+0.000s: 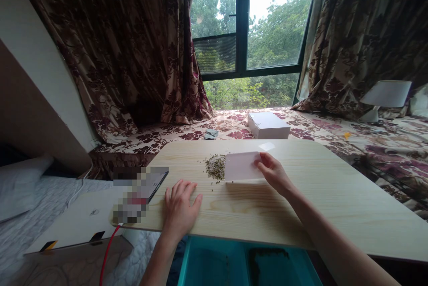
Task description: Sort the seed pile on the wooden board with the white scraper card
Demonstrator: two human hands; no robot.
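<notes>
My right hand pinches the right end of a thin white card, tilted low over the table. The card's left edge meets a small heap of greenish-brown grains, perhaps seeds or dried bits; their exact kind I cannot make out. A few loose grains lie scattered around the heap. On the tabletop, left of and nearer than the heap, my left hand rests flat with its fingers spread, holding nothing. Behind the card lies a small white piece, like paper.
The pale wooden table carries a phone or tablet with a red cable at its left edge. Below the front edge sits a teal two-part container. A white box and a lamp stand by the window.
</notes>
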